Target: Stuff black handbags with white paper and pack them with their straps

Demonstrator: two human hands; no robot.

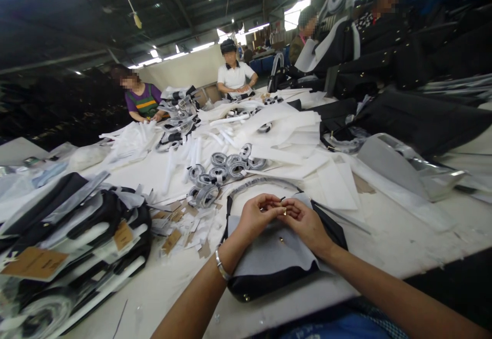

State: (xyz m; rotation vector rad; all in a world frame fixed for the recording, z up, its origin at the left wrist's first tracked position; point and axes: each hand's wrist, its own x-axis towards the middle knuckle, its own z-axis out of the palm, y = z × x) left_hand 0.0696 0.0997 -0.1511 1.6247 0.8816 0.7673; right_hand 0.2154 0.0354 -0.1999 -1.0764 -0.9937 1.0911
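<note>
A black handbag (265, 287) lies on the table in front of me, with a pale grey sheet (265, 257) over its front and a wrapped handle arching behind it. Above the sheet, my left hand (261, 213) and my right hand (304, 222) meet with their fingers closed in a pinch. Between the fingertips shows a small gold-coloured metal piece (285, 211), with a short dark end just above it. Its exact kind is too small to tell. A gold stud (281, 239) sits on the sheet below my fingers.
Finished black bags with brown tags (123, 234) are piled at left. Coiled wrapped straps (219, 175), white sheets (280, 124) and paper scraps (184, 226) cover the table beyond. Black bags (423, 119) are heaped at right. Several people work across the table.
</note>
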